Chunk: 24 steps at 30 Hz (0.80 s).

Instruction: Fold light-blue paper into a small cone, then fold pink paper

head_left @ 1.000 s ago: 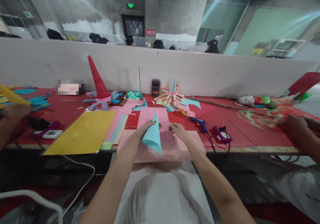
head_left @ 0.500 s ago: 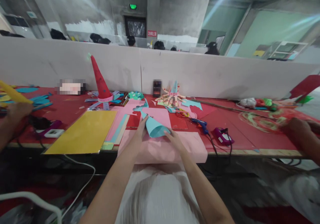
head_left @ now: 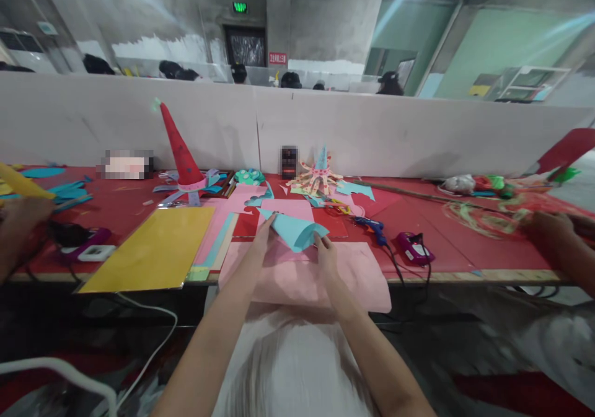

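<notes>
A light blue sheet of paper (head_left: 297,230), curled into a loose cone, is held between my two hands. My left hand (head_left: 266,233) pinches its narrow left end. On the wide right end, the fingers of my right hand (head_left: 324,248) are closed over the edge. Beneath them lies a pink sheet (head_left: 302,277) that hangs over the table's front edge. Behind the cone stand a tall red paper cone hat (head_left: 182,150) with a pink band, and a small blue cone (head_left: 322,160) with spotted paper strips spread around its base.
Right of my hands lie a blue glue gun (head_left: 372,226), yellow-handled scissors (head_left: 341,206) and a purple box (head_left: 413,248) with a cord. A yellow sheet (head_left: 151,250) lies left. Other people's hands work at both sides; a white partition (head_left: 372,132) stands behind.
The blue paper has opened from a rounder cone into a flatter, wider roll. My right hand has moved slightly right and turned with its edge.
</notes>
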Tool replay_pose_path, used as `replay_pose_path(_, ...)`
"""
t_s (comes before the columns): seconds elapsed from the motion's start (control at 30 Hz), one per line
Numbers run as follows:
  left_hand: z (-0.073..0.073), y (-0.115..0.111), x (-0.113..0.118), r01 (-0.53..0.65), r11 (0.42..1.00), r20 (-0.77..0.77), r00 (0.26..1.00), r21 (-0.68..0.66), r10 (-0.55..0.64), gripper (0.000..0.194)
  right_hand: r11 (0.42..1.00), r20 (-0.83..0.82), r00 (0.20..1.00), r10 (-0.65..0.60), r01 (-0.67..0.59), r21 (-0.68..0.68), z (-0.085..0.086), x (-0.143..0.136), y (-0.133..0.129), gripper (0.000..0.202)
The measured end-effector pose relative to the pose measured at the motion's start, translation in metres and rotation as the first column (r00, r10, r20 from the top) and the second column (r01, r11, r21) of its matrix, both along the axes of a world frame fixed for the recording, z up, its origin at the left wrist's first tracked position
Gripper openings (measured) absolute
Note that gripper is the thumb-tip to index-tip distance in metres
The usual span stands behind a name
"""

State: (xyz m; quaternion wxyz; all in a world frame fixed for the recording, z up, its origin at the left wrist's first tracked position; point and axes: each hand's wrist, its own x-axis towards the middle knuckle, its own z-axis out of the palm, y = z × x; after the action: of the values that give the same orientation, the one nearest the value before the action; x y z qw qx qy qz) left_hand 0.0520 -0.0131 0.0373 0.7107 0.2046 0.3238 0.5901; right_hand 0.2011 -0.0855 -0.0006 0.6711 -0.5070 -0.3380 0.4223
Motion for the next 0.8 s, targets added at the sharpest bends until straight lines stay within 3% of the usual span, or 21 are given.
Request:
replay_pose_path(0.1, -0.006, 0.012, 0.007, -0.061, 0.998, 0.041, 0.997, 0.015, 0.060, 0.015, 0.996, -0.165, 0.983, 0.082, -0.086, -0.015, 0.002, -0.008, 0.007, 0.035)
replay_pose_path(0.27, -0.016, 0.017, 0.028, -0.032, 0.999, 0.029, 0.999, 0.017, 0.031, 0.015, 0.990, -0.346, 0.938, 0.033, -0.079, -0.119, -0.002, -0.008, 0.029, 0.030)
replay_pose_path(0.47, -0.018, 0.014, 0.033, 0.007, 0.999, -0.019, 1.000, 0.050, -0.006, 0.026, 0.995, -0.406, 0.914, 0.008, -0.047, -0.085, -0.010, 0.003, 0.040, 0.027)
replay_pose_path(0.63, -0.018, 0.014, 0.030, 0.070, 0.989, -0.031, 0.997, 0.127, -0.067, 0.030, 0.981, -0.431, 0.896, 0.110, -0.167, -0.096, -0.002, 0.004, 0.039, 0.020)
replay_pose_path(0.8, -0.017, 0.010, 0.027, 0.152, 0.974, -0.032, 0.988, 0.168, -0.149, 0.031, 0.997, -0.358, 0.932, 0.056, -0.074, -0.037, 0.002, 0.007, 0.036, 0.024)
